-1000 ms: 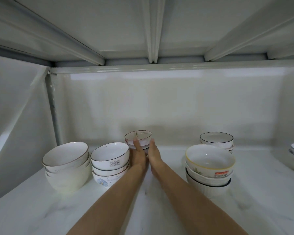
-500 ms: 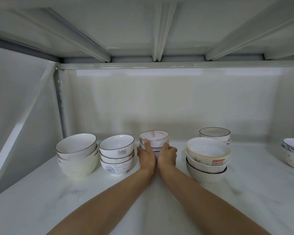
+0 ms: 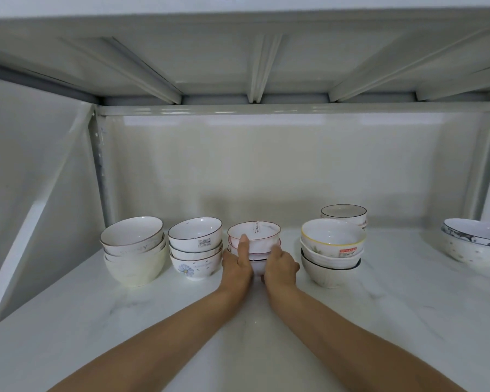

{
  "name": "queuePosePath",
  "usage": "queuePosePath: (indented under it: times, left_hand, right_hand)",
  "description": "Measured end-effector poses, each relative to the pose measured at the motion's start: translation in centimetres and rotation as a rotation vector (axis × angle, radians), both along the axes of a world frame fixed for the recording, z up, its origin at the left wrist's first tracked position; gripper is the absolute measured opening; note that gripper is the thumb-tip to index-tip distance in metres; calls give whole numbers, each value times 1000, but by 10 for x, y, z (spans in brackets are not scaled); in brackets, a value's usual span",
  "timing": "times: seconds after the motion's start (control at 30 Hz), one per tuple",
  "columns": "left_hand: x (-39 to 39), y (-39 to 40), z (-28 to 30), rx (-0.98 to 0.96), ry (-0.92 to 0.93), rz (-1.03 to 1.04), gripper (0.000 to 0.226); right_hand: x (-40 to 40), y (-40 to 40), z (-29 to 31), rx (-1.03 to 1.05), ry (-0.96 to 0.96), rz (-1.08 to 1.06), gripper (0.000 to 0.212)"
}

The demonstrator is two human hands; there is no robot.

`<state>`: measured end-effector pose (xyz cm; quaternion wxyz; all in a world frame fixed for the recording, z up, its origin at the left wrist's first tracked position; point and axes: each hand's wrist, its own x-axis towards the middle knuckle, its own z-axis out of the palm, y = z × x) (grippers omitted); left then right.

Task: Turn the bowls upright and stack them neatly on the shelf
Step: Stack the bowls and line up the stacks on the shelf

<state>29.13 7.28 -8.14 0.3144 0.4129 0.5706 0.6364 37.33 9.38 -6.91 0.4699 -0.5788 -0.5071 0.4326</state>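
Observation:
A stack of small pink-rimmed bowls (image 3: pixel 259 239) stands upright in the middle of the marble shelf (image 3: pixel 181 321). My left hand (image 3: pixel 236 264) holds its left side, thumb up against the top bowl. My right hand (image 3: pixel 280 267) wraps round its right side lower down. Left of them stand a stack of blue-rimmed bowls (image 3: pixel 195 247) with a flower on the lowest one, and a stack of cream bowls (image 3: pixel 135 253). To the right sit a yellow-rimmed stack (image 3: pixel 333 250) and, behind it, a dark-rimmed stack (image 3: pixel 343 215).
A wide speckled bowl (image 3: pixel 474 241) sits at the far right. The shelf's back wall (image 3: pixel 266 165) is close behind the stacks, a metal upright (image 3: pixel 99 171) stands at the back left, and the shelf above hangs low overhead.
Both hands have drawn the pink-rimmed stack from the back of the shelf toward me, into line with the neighbouring stacks. The view has also shifted back and down.

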Motion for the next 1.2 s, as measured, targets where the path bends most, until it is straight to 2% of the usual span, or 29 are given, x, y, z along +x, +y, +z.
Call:
queuePosePath:
  times: [0.17, 0.23, 0.3, 0.4, 0.5, 0.57, 0.63, 0.8, 0.9, 1.03, 1.2]
  left_hand:
    - [-13, 2, -12, -53, 17, -64, 106]
    - [-14, -3, -16, -79, 43, -94, 102]
    - [-10, -21, -10, -148, 65, -120, 89]
    - [-8, -36, -5, -247, 164, -175, 56]
    - [0, -51, 8, -337, 172, -370, 35]
    - [15, -50, 11, -340, 135, -443, 27]
    - [37, -42, 9, -317, 116, -432, 19]
    - [95, -26, 8, -277, 42, -413, 31]
    - [112, -16, 4, -228, -39, -340, 46]
    - [129, -15, -2, -222, 3, -290, 74]
    - [137, -16, 2, -170, -17, -215, 72]
  right_hand:
    - [1, -17, 2, 30, 48, 1, 50]
    - [1, -18, -2, 51, 77, 14, 52]
    - [4, -17, -10, 53, 101, 39, 56]
    - [17, -9, -25, 30, 126, 84, 57]
    - [48, -42, 1, -5, 181, 110, 25]
    - [70, -48, 4, -87, 230, 124, 18]
    - [95, -50, 5, -123, 261, 144, 15]
    - [152, -41, 3, -146, 240, 77, 18]
    - [183, -28, 5, -117, 313, -21, 19]
    - [192, -17, 10, -130, 378, 115, 28]
    - [176, -6, 7, -76, 367, 206, 31]
